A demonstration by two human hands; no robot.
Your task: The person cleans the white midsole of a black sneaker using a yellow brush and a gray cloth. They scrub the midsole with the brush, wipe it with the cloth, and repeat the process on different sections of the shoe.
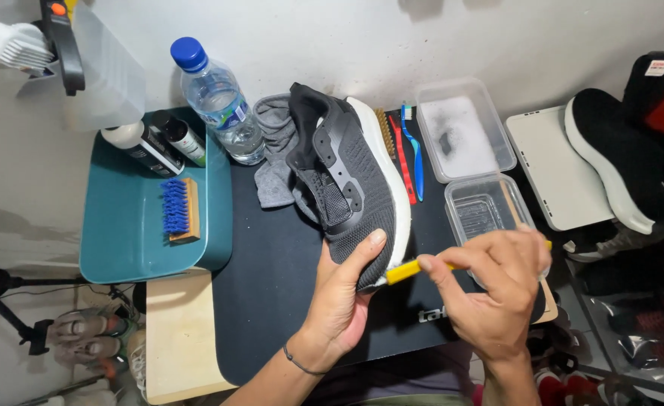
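A dark grey knit sneaker (351, 177) with a white sole lies on its side on a black mat (272, 278). My left hand (343, 297) grips its toe from below, thumb on the upper. My right hand (494, 289) holds a yellow-handled brush (407, 271), whose head touches the white sole edge near the toe.
A grey cloth (275, 162) lies behind the shoe. Red and blue toothbrushes (411, 154), a soapy container (463, 135) and a clear container (486, 207) sit to the right. A teal tray (121, 233) at left holds a blue-bristled brush (178, 209) and bottles. A water bottle (215, 98) stands behind.
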